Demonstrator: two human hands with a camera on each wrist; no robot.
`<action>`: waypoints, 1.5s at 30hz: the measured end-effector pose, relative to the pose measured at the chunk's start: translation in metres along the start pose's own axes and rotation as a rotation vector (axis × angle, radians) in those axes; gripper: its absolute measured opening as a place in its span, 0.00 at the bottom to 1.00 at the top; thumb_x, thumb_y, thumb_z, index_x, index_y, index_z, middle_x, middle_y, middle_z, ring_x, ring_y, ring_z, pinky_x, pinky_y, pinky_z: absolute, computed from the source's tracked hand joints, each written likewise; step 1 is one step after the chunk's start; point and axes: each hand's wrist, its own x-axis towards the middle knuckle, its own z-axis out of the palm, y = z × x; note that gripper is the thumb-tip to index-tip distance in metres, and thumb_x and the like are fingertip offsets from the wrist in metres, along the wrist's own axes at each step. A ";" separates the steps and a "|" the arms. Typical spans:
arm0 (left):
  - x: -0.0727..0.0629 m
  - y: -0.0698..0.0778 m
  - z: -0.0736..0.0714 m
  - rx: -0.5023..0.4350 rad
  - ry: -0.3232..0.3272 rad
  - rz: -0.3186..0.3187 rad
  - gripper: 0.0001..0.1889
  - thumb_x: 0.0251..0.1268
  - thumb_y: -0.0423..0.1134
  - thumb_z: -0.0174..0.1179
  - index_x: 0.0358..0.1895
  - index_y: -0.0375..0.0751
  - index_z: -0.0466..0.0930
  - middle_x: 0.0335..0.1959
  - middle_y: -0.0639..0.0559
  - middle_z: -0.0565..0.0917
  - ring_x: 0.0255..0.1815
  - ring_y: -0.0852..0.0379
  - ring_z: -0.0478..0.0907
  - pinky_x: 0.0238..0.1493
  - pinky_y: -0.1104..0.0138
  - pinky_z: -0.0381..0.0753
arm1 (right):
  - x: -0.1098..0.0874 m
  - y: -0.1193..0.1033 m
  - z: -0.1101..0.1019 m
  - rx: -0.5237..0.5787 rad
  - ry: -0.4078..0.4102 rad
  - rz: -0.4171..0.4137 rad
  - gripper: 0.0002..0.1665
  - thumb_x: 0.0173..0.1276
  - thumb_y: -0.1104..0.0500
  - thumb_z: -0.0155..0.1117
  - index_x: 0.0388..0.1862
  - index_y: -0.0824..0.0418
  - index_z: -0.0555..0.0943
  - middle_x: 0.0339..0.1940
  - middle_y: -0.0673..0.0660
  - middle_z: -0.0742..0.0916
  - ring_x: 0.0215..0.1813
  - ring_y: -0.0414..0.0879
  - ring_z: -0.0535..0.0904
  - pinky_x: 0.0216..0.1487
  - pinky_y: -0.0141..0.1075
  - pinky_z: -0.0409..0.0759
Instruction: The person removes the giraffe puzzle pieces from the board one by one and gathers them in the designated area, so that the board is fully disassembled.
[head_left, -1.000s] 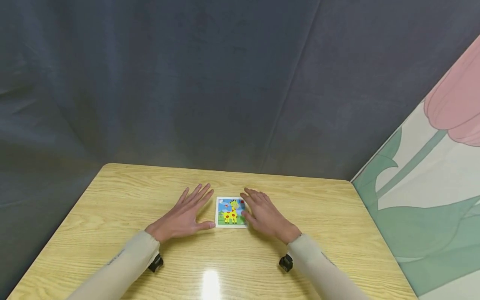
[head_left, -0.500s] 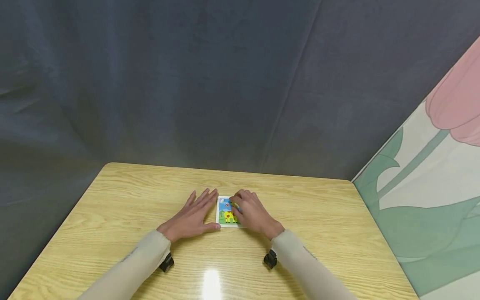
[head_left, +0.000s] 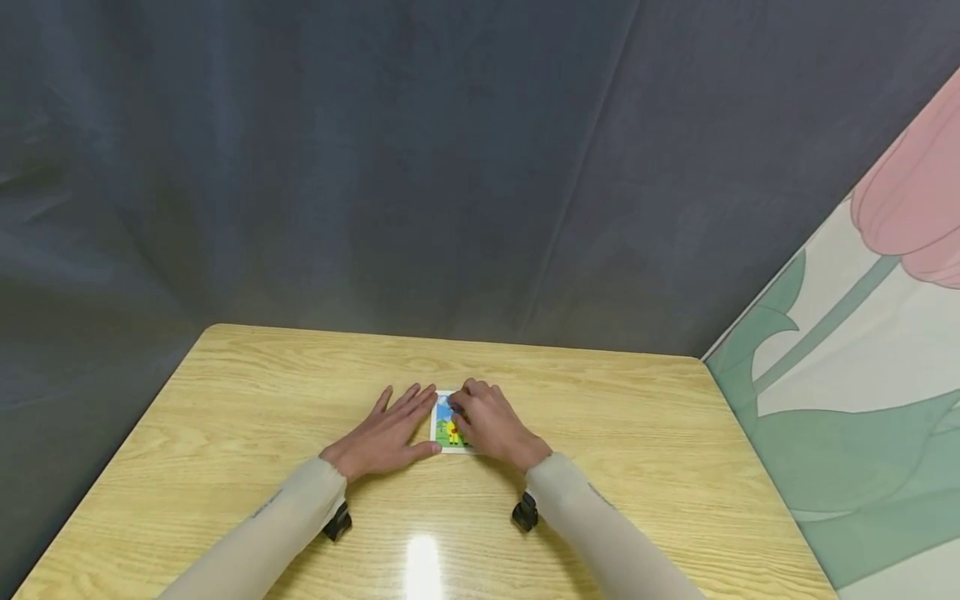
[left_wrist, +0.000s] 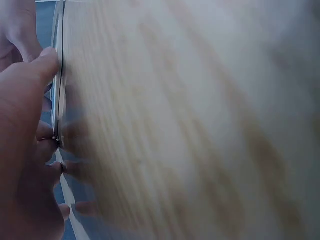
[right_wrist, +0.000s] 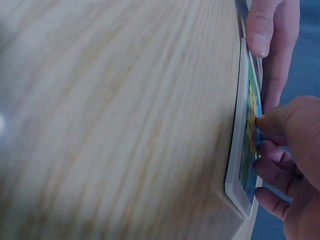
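A small, white-framed giraffe picture board [head_left: 442, 429] lies flat on the table, its right part hidden under my right hand [head_left: 495, 425]. The right hand's fingers are bent, with thumb and fingertips down on the picture. In the right wrist view, the thumb [right_wrist: 275, 120] meets the yellow giraffe, and the board's pale edge [right_wrist: 232, 165] shows as a thick rim. I cannot tell whether a piece is pinched there. My left hand [head_left: 386, 437] is spread on the left, its thumb and fingertips right at the frame's left edge.
The light wood-grain table [head_left: 247, 400] ends at a dark grey curtain [head_left: 420, 167] behind it. On the right stands a panel with a pink tulip and green leaves [head_left: 862, 467]. A black wrist camera [head_left: 337, 521] sits under the left cuff, another [head_left: 525, 511] under the right.
My right hand has moved left over the picture and its fingers have bent down, covering more of the giraffe. My left hand has shifted slightly right, up to the frame's edge.
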 end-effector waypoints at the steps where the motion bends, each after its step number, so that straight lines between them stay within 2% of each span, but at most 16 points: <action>1: 0.000 0.000 0.000 -0.003 -0.001 -0.002 0.45 0.82 0.64 0.52 0.87 0.39 0.52 0.90 0.45 0.51 0.92 0.40 0.46 0.87 0.33 0.37 | 0.001 -0.001 0.000 -0.004 -0.007 0.006 0.18 0.81 0.55 0.65 0.62 0.61 0.87 0.46 0.53 0.85 0.43 0.45 0.76 0.48 0.39 0.71; 8: 0.000 0.000 -0.001 -0.017 -0.003 -0.011 0.45 0.81 0.64 0.54 0.87 0.38 0.54 0.90 0.45 0.53 0.92 0.40 0.46 0.87 0.33 0.37 | 0.008 -0.005 -0.002 -0.025 -0.045 0.047 0.18 0.81 0.54 0.64 0.63 0.60 0.85 0.45 0.53 0.84 0.40 0.44 0.73 0.46 0.40 0.71; 17: 0.000 0.002 0.001 -0.053 -0.018 -0.041 0.46 0.80 0.65 0.55 0.87 0.38 0.54 0.90 0.44 0.52 0.92 0.40 0.46 0.87 0.32 0.38 | 0.014 -0.010 -0.005 -0.061 -0.120 0.087 0.21 0.79 0.51 0.68 0.65 0.59 0.84 0.47 0.53 0.85 0.43 0.44 0.77 0.50 0.43 0.75; 24: 0.000 0.005 -0.001 -0.067 -0.045 -0.045 0.45 0.80 0.63 0.56 0.86 0.37 0.54 0.90 0.43 0.52 0.92 0.38 0.45 0.86 0.31 0.38 | 0.015 -0.010 -0.006 -0.001 -0.119 0.109 0.18 0.77 0.54 0.70 0.61 0.60 0.85 0.50 0.55 0.86 0.46 0.47 0.82 0.54 0.47 0.79; 30: 0.001 0.006 -0.002 -0.054 -0.054 -0.046 0.45 0.81 0.63 0.55 0.87 0.37 0.54 0.90 0.44 0.52 0.92 0.39 0.45 0.86 0.31 0.39 | 0.014 -0.009 -0.009 0.044 -0.114 0.117 0.19 0.77 0.54 0.70 0.62 0.61 0.84 0.55 0.58 0.84 0.48 0.49 0.82 0.57 0.49 0.78; 36: 0.002 0.006 -0.003 -0.060 -0.050 -0.045 0.46 0.80 0.63 0.56 0.87 0.37 0.53 0.90 0.44 0.51 0.92 0.39 0.44 0.87 0.32 0.39 | 0.015 -0.007 -0.010 0.073 -0.099 0.106 0.18 0.77 0.55 0.70 0.60 0.61 0.83 0.54 0.57 0.84 0.49 0.49 0.82 0.56 0.50 0.78; 45: 0.005 0.005 -0.003 -0.056 -0.040 -0.048 0.47 0.79 0.65 0.55 0.87 0.37 0.53 0.90 0.45 0.50 0.92 0.40 0.43 0.87 0.32 0.40 | 0.016 -0.002 -0.008 0.139 -0.083 0.115 0.25 0.77 0.56 0.69 0.69 0.61 0.81 0.59 0.59 0.82 0.53 0.49 0.81 0.60 0.50 0.77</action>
